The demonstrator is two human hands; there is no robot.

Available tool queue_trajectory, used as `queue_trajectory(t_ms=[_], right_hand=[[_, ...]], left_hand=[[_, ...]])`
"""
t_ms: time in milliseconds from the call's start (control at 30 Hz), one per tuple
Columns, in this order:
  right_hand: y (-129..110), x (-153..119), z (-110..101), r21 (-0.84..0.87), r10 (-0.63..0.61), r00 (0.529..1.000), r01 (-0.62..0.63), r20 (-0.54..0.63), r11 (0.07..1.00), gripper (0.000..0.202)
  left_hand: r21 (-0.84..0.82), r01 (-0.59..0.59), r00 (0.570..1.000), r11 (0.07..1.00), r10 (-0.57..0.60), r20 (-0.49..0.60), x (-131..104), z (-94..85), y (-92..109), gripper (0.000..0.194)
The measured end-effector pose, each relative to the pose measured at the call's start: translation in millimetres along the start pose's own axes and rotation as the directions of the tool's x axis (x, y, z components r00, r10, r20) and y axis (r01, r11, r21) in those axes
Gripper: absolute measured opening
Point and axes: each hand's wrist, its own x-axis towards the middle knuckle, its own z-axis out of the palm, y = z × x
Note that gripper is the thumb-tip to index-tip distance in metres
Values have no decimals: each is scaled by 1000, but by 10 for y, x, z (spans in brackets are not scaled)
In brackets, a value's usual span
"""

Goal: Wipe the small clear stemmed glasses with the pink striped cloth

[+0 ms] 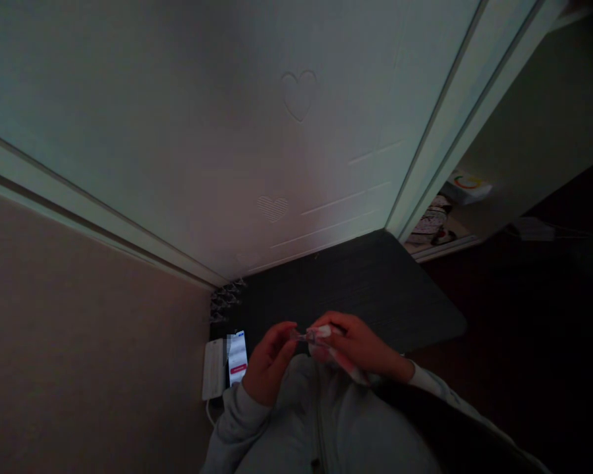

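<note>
Near the front edge of a dark table (346, 283), my left hand (271, 359) pinches one end of a small clear object (302, 336). My right hand (358, 342) is closed around a white and pink cloth or tissue (346, 364), which hangs below the fingers and touches the other end of the clear object. The clear object is too small and dim to name. Both hands are close together in front of my light jacket.
A lit phone (237, 359) lies left of my left hand, beside a white power strip (213, 370). Several small clear objects (226, 299) stand at the table's back left corner. A white panel (296, 151) rises behind. Right, a low shelf holds a white box (469, 187).
</note>
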Motion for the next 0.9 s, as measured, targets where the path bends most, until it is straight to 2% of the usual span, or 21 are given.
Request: queue_trajectory(t_ms=[233,900], right_hand=[[17,6,6,-10,27,1000,-28,-12,1000,17],[46,10,1,-114,85,993,-76,77,991,29]], left_hand=[[32,-25,1000,999,24,13,-12,-6,41,30],[175,-78,997,982,75,24,-39,-49,41,26]])
